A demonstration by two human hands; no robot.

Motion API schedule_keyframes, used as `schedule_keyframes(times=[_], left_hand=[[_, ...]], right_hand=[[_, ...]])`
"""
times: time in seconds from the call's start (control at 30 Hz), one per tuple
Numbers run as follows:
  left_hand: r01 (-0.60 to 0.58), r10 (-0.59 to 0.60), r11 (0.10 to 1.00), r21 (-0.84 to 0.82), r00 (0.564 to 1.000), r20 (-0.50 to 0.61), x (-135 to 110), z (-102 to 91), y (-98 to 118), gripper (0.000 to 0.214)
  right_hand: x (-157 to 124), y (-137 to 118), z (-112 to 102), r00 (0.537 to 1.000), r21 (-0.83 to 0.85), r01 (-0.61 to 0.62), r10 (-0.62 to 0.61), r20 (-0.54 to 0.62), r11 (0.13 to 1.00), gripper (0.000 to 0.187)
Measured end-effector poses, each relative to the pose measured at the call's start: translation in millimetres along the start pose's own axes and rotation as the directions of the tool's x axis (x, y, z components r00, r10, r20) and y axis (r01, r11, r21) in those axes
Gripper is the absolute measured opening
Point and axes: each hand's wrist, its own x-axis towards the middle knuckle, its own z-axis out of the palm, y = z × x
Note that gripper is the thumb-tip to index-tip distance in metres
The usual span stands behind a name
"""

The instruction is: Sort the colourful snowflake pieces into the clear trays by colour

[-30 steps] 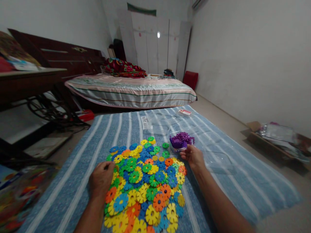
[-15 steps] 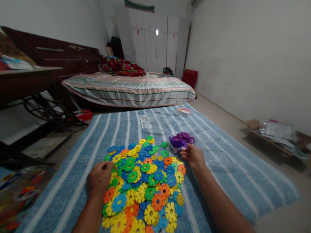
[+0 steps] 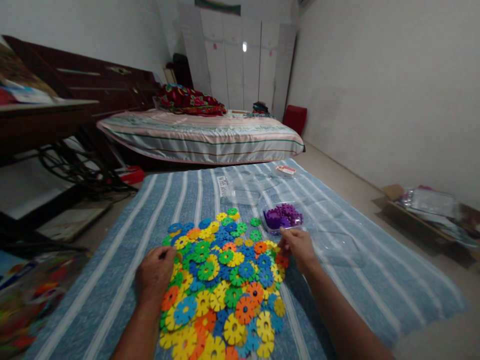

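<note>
A pile of flat plastic flower-shaped discs [image 3: 221, 280] in blue, green, yellow and orange lies on a blue striped mat [image 3: 123, 280]. My left hand [image 3: 155, 272] rests curled at the pile's left edge, fingers closed on the discs there. My right hand [image 3: 296, 246] is at the pile's right edge, fingers bent down onto the discs near an orange one. Just beyond it stands a clear plastic tub [image 3: 281, 218] holding purple discs.
More clear tubs [image 3: 247, 192] lie further back on the mat. A low bed [image 3: 202, 135] is behind it, a dark desk [image 3: 41, 125] at left, a cardboard box with plastic bags [image 3: 427, 210] at right, a colourful bag [image 3: 26, 295] at lower left.
My right hand has moved from the purple tub's edge down and slightly back onto the right side of the pile. My left hand has barely shifted.
</note>
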Motion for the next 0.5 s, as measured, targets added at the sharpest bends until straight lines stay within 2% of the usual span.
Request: schedule_keyframes(times=[0.03, 0.07, 0.1, 0.17, 0.2, 0.23, 0.3, 0.5], left_hand=[[-0.005, 0.005, 1.0, -0.004, 1.0, -0.001, 0, 0.1, 0, 0.021], [-0.009, 0.009, 1.0, -0.007, 1.0, -0.001, -1, 0.1, 0, 0.022], [-0.01, 0.01, 1.0, -0.007, 1.0, -0.002, -1, 0.0, 1, 0.022], [-0.012, 0.012, 1.0, -0.003, 1.0, -0.006, -2, -0.2, 1, 0.024], [-0.015, 0.015, 1.0, -0.001, 1.0, -0.008, -2, -0.3, 1, 0.024], [-0.016, 0.016, 1.0, 0.002, 1.0, -0.012, -2, -0.3, 2, 0.024], [-0.015, 0.015, 1.0, 0.004, 1.0, -0.017, -3, -0.1, 2, 0.022], [-0.009, 0.009, 1.0, 0.005, 1.0, -0.005, -3, -1.5, 4, 0.022]], right_hand=[[1, -5, 1, 0.992, -0.157, 0.125, -0.126, 0.002, 0.98, 0.039], [4, -13, 2, 0.971, -0.339, 0.231, -0.239, 0.02, 0.912, 0.032], [8, -21, 3, 0.949, -0.532, 0.292, -0.31, 0.058, 0.795, 0.024], [19, -38, 6, 0.936, -0.807, 0.302, -0.319, 0.15, 0.507, 0.018], [25, -46, 8, 0.941, -0.877, 0.289, -0.281, 0.187, 0.384, 0.019], [30, -52, 9, 0.948, -0.912, 0.28, -0.236, 0.213, 0.301, 0.019], [40, -60, 11, 0.955, -0.928, 0.277, -0.182, 0.236, 0.249, 0.018], [60, -64, 8, 0.956, -0.904, 0.293, -0.121, 0.268, 0.311, 0.017]])
